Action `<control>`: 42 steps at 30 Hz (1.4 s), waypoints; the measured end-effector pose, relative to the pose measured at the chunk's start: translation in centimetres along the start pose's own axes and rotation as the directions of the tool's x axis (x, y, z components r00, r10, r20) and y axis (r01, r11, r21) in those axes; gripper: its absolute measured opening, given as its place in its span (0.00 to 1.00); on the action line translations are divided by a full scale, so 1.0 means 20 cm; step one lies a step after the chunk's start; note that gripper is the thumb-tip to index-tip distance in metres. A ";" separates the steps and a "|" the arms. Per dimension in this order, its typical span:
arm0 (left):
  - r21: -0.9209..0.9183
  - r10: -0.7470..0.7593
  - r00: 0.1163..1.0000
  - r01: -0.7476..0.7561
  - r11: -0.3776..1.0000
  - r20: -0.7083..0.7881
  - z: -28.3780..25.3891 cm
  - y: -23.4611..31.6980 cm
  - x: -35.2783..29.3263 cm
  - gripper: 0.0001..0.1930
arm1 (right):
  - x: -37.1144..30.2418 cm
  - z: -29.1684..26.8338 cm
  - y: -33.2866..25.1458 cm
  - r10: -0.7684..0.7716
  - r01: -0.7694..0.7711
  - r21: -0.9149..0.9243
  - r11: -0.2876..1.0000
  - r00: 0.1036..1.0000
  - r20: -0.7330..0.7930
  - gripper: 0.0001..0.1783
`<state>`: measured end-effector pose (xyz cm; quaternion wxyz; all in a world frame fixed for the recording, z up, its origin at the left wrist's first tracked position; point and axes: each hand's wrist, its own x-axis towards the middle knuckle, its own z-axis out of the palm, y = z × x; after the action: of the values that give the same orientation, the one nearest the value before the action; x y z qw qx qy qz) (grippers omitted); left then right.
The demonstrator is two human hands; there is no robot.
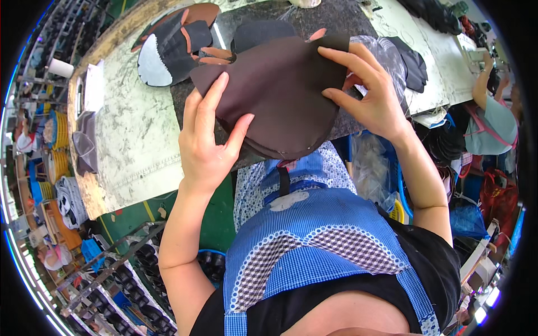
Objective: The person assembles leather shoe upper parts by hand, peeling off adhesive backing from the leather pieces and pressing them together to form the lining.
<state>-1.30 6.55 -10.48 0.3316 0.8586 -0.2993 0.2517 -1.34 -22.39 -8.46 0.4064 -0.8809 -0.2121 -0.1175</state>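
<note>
So the left hand (210, 131) has forefinger and thumb spread apart on the face of a dark brown piece (283, 92), and the right hand (372, 92) does much the same at the other side, thumb and forefinger well apart. Can't tell whether the rest of the fingers clamp it from behind, they're partly hidden. The brown piece sits over the middle of the dark board (336, 19), rounded edge down at the board's near side. Poking out past its top there's a couple of pinkish-orange strips (216, 52), also over the board. At the board's left edge lies a black piece with a white, jagged-edged patch (152, 63), and along its right side there's clear plastic (389, 53) with black pieces (412, 70) next to it. The board itself is on a scuffed whitish table (126, 134), a blue checked apron (314, 224) is on the near side of it, and a co-worker (493, 131) in a pale top is way off to its right
</note>
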 end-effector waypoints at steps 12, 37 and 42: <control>0.398 -0.095 0.995 0.084 0.914 0.009 0.03 -0.02 0.18 0.20 | 0.05 0.08 0.00 0.201 -0.197 0.095 0.976 0.979 -0.040 0.22; 0.430 -0.121 0.964 0.007 0.903 0.239 -0.22 -1.05 -0.02 0.20 | -0.01 0.14 -0.10 -0.136 0.132 -0.054 0.990 0.987 -0.081 0.13; 0.567 -0.088 0.992 0.020 0.823 0.092 -0.20 -1.03 0.09 0.20 | -0.17 -0.17 0.01 0.144 -0.120 0.090 0.989 0.925 -0.353 0.08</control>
<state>12.97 21.16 -15.36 0.0520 0.9393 -0.2053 0.2700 -4.39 -25.97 -7.69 0.4744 -0.8430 -0.0785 -0.2412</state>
